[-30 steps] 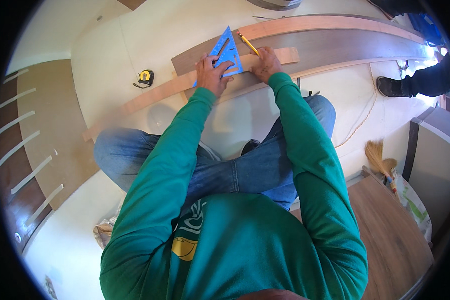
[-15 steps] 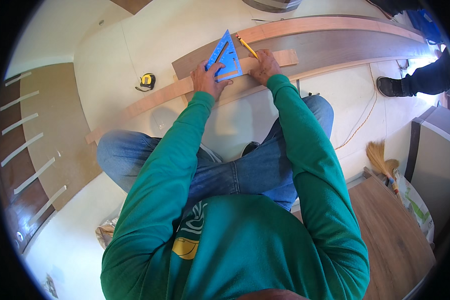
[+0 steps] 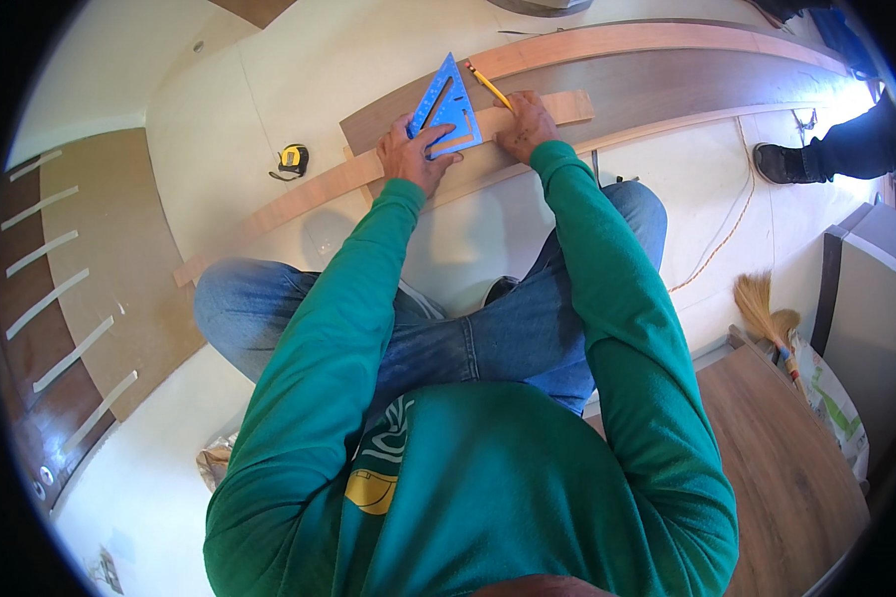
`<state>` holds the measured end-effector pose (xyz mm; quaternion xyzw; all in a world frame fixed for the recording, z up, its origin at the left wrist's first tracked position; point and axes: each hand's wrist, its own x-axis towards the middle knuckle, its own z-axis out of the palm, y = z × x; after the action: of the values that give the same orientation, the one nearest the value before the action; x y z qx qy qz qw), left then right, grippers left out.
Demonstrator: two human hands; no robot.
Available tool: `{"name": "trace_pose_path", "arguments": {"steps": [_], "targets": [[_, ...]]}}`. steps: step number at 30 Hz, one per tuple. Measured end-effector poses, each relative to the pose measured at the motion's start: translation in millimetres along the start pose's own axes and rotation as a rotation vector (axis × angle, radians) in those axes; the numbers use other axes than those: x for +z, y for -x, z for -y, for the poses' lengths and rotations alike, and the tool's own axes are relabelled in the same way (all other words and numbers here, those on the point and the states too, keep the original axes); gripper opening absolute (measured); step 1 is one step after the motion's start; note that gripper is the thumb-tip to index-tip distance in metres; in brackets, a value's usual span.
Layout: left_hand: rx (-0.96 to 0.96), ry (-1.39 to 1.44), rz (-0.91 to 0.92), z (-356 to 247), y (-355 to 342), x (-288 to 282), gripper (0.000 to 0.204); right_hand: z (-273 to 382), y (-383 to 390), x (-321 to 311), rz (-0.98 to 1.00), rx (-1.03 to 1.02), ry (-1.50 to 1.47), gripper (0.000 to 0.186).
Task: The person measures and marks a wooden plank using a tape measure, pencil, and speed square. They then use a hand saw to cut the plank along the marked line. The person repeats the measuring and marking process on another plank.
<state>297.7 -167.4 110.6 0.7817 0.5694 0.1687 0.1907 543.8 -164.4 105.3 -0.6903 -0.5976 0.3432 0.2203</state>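
A blue triangular speed square [image 3: 452, 111] lies across a narrow wooden strip [image 3: 319, 189], its point aimed away from me. My left hand [image 3: 414, 159] grips the square's left edge, thumb and fingers pressed on it and the strip. Just right of the square, my right hand [image 3: 526, 127] is closed around a yellow pencil [image 3: 490, 86], whose eraser end points up and away. That hand rests on the strip; the pencil's tip is hidden under it. Beneath the strip runs a long grey-brown board [image 3: 657, 88] with lighter wood strips along its edges.
A yellow and black tape measure [image 3: 292, 160] sits on the floor to the left. Farther left lies a brown panel [image 3: 110, 269] with white tape strips. Another person's shoe [image 3: 782, 163] stands at the right, near an orange cord [image 3: 727, 234]. A straw broom [image 3: 762, 308] lies lower right.
Both hands, the square and the pencil keep nearly the same places on the strip. The view has shifted slightly.
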Motion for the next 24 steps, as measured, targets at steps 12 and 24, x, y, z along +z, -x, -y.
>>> {"name": "trace_pose_path", "arguments": {"steps": [12,24], "targets": [[-0.004,0.045,0.020,0.1,-2.0,0.0,0.056,-3.7,-1.0,10.7,-0.008,0.002,0.032,0.052],[-0.009,0.083,0.006,1.3,0.6,1.6,0.053,5.0,-5.8,12.3,-0.011,0.090,0.025,0.042]]}}
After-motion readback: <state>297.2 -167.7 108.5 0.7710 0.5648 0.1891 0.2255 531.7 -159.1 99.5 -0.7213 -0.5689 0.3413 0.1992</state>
